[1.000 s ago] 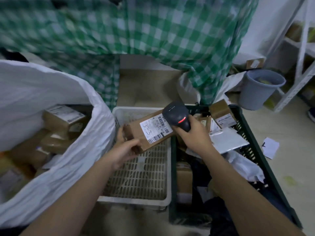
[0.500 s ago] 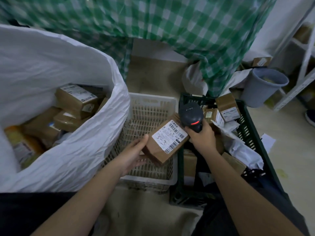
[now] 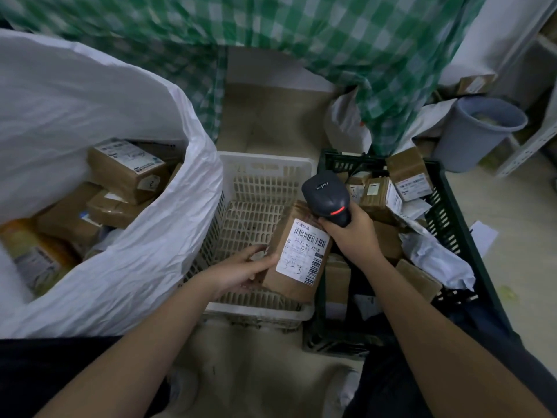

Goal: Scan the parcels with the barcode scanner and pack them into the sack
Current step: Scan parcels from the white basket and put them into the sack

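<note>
My left hand (image 3: 241, 271) grips the left edge of a brown parcel (image 3: 297, 253) with a white barcode label facing up, held over the white basket (image 3: 265, 167). My right hand (image 3: 351, 233) holds the black barcode scanner (image 3: 327, 197), its head pointed down at the parcel's top end and its red light showing. The big white sack (image 3: 126, 267) stands open at the left with several brown parcels (image 3: 126, 170) inside. More parcels (image 3: 408, 173) lie in the dark green crate (image 3: 449, 206) on the right.
A green checked cloth (image 3: 331, 34) hangs across the back. A grey bucket (image 3: 473, 131) and white shelving stand at the far right. Crumpled white mailers (image 3: 437, 260) lie in the crate. A paper scrap (image 3: 482, 236) lies on the floor beyond it.
The parcel has turned from lying slanted to nearly upright and come nearer to me. The scanner stays at its top end. My view has dropped and shifted left, showing more of the sack.
</note>
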{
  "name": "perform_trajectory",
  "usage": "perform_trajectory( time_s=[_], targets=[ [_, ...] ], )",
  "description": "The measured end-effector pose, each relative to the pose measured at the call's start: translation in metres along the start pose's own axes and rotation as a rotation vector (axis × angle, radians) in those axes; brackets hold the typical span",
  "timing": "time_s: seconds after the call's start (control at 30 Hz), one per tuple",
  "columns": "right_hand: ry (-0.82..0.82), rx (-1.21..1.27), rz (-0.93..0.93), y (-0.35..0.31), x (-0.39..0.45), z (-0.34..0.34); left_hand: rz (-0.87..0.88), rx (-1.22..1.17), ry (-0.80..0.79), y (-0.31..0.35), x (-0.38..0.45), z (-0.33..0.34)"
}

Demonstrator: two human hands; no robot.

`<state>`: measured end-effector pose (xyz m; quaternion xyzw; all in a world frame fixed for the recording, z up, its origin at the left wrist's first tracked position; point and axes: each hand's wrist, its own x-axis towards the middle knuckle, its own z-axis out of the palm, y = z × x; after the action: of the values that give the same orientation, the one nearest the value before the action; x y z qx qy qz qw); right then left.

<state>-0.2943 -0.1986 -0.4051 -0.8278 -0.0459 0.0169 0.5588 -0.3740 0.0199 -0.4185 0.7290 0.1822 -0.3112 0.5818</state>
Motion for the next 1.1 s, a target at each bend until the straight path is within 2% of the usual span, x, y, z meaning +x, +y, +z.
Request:
perform_trajectory(
  time_s=[0.23,0.47,0.63,0.73,0.87,0.97,1.1],
  targets=[
    [0.030,0.060,0.000,0.002,0.001,0.001,0.052,-0.020,0.034,0.007,0.006,0.017],
    [-0.021,0.157,-0.036,-0.012,0.002,0.000,0.028,-0.128,-0.057,0.007,0.015,0.007],
    [-0.007,0.046,-0.050,-0.022,0.003,-0.011,0.077,-0.196,0.046,0.011,0.016,0.000],
    [0.004,0.003,0.017,-0.018,0.001,-0.019,0.146,-0.291,0.172,0.019,0.022,-0.005],
    [-0.125,-0.041,0.136,-0.007,-0.010,-0.020,0.219,-0.319,0.285,0.029,0.033,-0.007],
    [-0.217,-0.102,0.125,-0.006,-0.017,-0.023,0.233,-0.331,0.327,0.033,0.040,-0.008],
    [-0.257,-0.084,0.121,-0.009,-0.023,-0.027,0.242,-0.343,0.338,0.032,0.049,-0.013]
  ],
)
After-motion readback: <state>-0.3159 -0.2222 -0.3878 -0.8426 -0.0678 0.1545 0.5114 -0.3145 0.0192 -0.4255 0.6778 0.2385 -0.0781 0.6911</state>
